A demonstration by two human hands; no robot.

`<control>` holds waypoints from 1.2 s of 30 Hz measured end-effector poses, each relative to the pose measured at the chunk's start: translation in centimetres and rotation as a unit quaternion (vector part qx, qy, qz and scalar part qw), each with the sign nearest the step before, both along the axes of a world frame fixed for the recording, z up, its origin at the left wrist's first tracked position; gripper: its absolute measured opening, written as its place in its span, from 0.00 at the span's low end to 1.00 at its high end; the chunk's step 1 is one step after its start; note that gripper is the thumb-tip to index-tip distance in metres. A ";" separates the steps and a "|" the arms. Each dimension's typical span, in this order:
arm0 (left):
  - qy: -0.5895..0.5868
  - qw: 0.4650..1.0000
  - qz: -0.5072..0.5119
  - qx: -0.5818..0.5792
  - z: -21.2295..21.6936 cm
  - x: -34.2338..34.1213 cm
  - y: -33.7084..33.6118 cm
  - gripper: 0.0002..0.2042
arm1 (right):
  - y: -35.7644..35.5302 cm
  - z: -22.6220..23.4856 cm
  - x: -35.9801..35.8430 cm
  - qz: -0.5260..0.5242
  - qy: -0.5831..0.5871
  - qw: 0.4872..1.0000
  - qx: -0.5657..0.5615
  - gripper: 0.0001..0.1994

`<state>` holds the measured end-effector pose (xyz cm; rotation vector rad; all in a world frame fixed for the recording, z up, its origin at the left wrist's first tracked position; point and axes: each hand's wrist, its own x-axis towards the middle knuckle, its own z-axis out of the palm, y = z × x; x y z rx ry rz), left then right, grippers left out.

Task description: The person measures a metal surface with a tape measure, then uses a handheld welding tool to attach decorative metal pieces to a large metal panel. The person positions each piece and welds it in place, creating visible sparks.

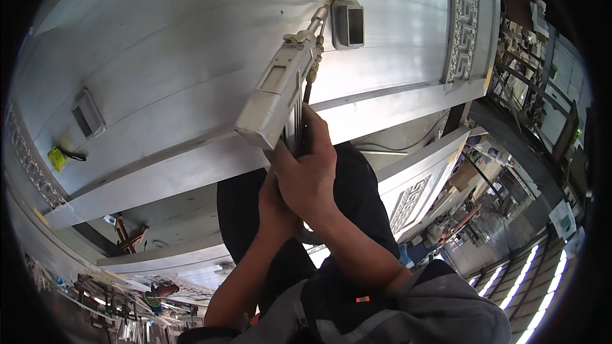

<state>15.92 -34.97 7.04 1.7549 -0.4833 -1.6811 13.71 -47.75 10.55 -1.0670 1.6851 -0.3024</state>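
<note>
A white-grey handheld welding gun (271, 92) points away from me, up toward the top of the view. My right hand (309, 172) wraps its grip, fingers closed. Just below, my left hand (275, 207) is closed around the lower end of the grip; the right hand hides part of its fingers. The gun's thin nozzle (317, 18) reaches the left upper edge of a small rectangular metal fitting (340, 24) with a dark opening. That fitting stands on a large silvery metal panel (191, 44). A thin feed tube (312, 70) runs along the gun's right side.
On the panel's left lie a second rectangular fitting (89, 113) and a yellow-green tape measure (57, 158). Patterned strips (464, 25) border the panel's sides. Nearer me, another patterned panel (408, 207) shows beneath its raised edge. Racks and clutter fill the right side.
</note>
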 end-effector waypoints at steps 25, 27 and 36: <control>0.174 0.969 0.168 -0.040 -2.6 6.0 -9.4 0.32 | -13.4 -3.2 -9.0 0.270 0.263 0.914 -0.152 0.22; 0.182 0.966 0.168 -0.069 -3.1 6.0 -9.6 0.33 | -17.5 -4.1 -8.3 0.282 0.288 0.908 -0.117 0.23; 0.214 0.943 0.221 -0.125 -3.0 5.4 -10.5 0.32 | -22.2 -6.5 -7.8 0.406 0.315 0.858 -0.031 0.24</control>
